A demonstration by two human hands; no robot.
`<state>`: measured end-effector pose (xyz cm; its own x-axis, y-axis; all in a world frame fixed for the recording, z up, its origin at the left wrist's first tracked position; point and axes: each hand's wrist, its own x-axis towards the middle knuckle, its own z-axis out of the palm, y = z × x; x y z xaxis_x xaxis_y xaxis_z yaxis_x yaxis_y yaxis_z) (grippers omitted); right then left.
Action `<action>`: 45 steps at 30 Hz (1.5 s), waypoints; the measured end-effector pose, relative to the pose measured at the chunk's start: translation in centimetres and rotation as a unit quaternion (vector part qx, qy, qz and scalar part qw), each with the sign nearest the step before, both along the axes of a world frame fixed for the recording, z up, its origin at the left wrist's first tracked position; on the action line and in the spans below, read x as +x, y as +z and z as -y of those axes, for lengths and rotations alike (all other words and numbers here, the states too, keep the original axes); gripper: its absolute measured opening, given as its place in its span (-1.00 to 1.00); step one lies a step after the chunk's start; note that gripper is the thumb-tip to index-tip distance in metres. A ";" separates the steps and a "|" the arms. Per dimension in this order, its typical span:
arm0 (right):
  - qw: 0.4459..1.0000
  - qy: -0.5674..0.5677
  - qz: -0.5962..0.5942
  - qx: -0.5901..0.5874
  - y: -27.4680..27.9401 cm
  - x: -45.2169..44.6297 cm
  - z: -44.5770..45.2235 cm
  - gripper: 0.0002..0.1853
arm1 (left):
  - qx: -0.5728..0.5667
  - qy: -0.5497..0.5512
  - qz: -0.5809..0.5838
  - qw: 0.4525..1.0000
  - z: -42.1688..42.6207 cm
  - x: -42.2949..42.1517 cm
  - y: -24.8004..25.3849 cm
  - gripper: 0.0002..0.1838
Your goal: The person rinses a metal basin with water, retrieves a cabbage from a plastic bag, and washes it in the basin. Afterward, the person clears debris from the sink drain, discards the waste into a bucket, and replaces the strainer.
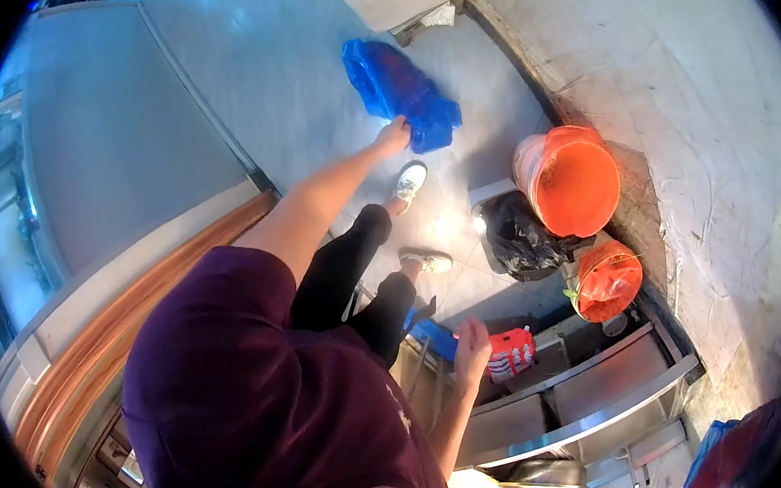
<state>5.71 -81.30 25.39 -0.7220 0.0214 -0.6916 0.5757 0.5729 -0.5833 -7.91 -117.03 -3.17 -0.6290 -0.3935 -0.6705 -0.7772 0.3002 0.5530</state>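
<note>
My left hand (394, 135) is stretched out ahead and closed around the gathered end of a blue plastic bag (394, 86). The bag hangs above the tiled floor, and something dark reddish shows faintly through it. My right hand (471, 347) is held low by my side, its fingers curled in, with nothing visible in them. Just beyond that hand lies a red and white package (511, 354); I cannot tell that they touch.
An orange-lined bucket (581, 183), a black plastic bag (519, 236) and a smaller red-lined bin (609, 281) stand along the wall. A metal counter (591, 434) with a metal pan (545, 475) is at my right. A wood-edged counter (142, 307) runs along my left.
</note>
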 end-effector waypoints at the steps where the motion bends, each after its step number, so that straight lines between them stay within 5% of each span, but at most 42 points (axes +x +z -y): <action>1: 1.000 0.008 -0.014 0.003 -0.3 -0.4 0.4 -0.74 | -0.049 -0.021 -0.030 0.998 -0.8 0.8 1.2 -0.67; 4: 1.000 0.023 -0.010 -0.001 -0.9 -2.7 2.5 -0.74 | -0.061 -0.112 -0.045 0.991 -1.7 1.9 4.9 -0.70; 7: 0.996 0.085 -0.035 0.007 -2.5 -4.8 4.9 -0.74 | -0.099 -0.081 -0.080 0.989 -1.9 2.4 8.2 -0.77; 11: 0.990 0.102 -0.066 -0.072 -2.9 -7.9 10.8 -0.51 | -0.043 -0.196 -0.107 0.974 -0.9 2.2 18.1 -0.82; 13: 0.943 0.171 -0.272 -0.082 -3.6 -8.4 13.6 -0.35 | -0.029 -0.270 -0.070 0.960 -1.0 2.4 24.8 -0.81; 15: 0.930 0.175 -0.296 -0.130 -1.3 -9.1 16.4 -0.33 | 0.024 -0.311 -0.099 0.945 -1.7 2.0 29.6 -0.79; 20: 0.957 0.071 -0.219 -0.175 6.1 -10.2 16.9 -0.71 | 0.168 -0.368 -0.196 0.894 -6.0 0.2 40.2 -0.75; 25: 0.956 0.122 -0.179 -0.197 14.9 -6.0 8.3 -0.80 | 0.395 -0.430 -0.167 0.795 -10.0 0.4 47.8 -0.88; 26: 0.966 0.127 -0.120 -0.189 17.7 -5.6 6.2 -0.81 | 0.400 -0.385 -0.308 0.773 -11.0 0.9 46.9 -0.91; 28: 0.991 0.070 -0.080 -0.079 22.9 -4.4 2.6 -0.82 | 0.453 -0.206 -0.277 0.822 -12.2 0.3 46.1 -0.86; 32: 0.911 -0.319 -0.254 -0.065 29.3 -0.3 -1.7 -0.74 | 0.339 -0.542 -0.171 0.750 -17.2 2.2 41.4 -0.79; 35: 0.741 -0.533 -0.404 0.064 32.3 2.3 -3.2 -0.70 | 0.376 -0.559 -0.297 0.676 -25.3 7.0 41.9 -0.71; 36: 0.688 -0.519 -0.501 0.081 32.9 2.9 -4.0 -0.71 | 0.370 -0.533 -0.378 0.660 -28.0 8.5 41.7 -0.67; 39: 0.605 -0.523 -0.578 0.161 36.3 2.6 -6.0 -0.62 | 0.395 -0.579 -0.226 0.677 -33.1 11.2 40.7 -0.68; 40: 0.557 -0.550 -0.583 0.218 37.0 2.1 -6.1 -0.53 | 0.310 -0.691 -0.200 0.621 -34.7 11.8 40.3 -0.69; 42: 0.590 -0.419 -0.634 0.272 36.8 6.1 -10.5 -0.32 | 0.110 -0.864 -0.145 0.469 -37.7 10.9 39.4 -0.69; 44: 0.586 -0.283 -0.660 0.375 36.7 7.4 -10.8 -0.17 | 0.139 -0.802 -0.149 0.561 -40.0 10.7 39.2 -0.73; 45: 0.586 -0.264 -0.656 0.396 36.9 8.1 -10.7 -0.09 | 0.241 -0.661 -0.144 0.695 -39.6 11.2 39.6 -0.78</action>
